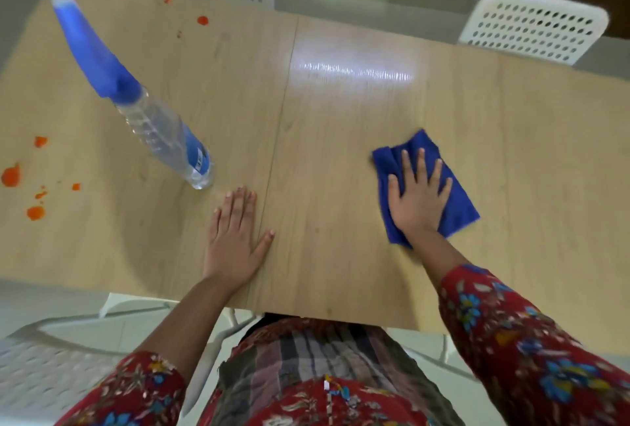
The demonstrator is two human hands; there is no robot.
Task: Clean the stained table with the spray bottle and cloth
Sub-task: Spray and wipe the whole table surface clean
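The right hand [417, 200] lies flat, fingers [421, 166] spread and straight, pressing the blue cloth [456, 200] onto the worktop [341, 139]. The left hand [235, 238] rests palm-down, fingers released, grasping nothing. The spray bottle [163, 132] stands just beyond its fingertips; orange stains [12, 176] lie farther left.

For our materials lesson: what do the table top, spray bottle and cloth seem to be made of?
Table top: probably wood-look laminate, smooth; grain pattern and glare. Spray bottle: clear ribbed plastic, blue plastic head. Cloth: soft blue fabric, possibly microfibre; it folds limply.
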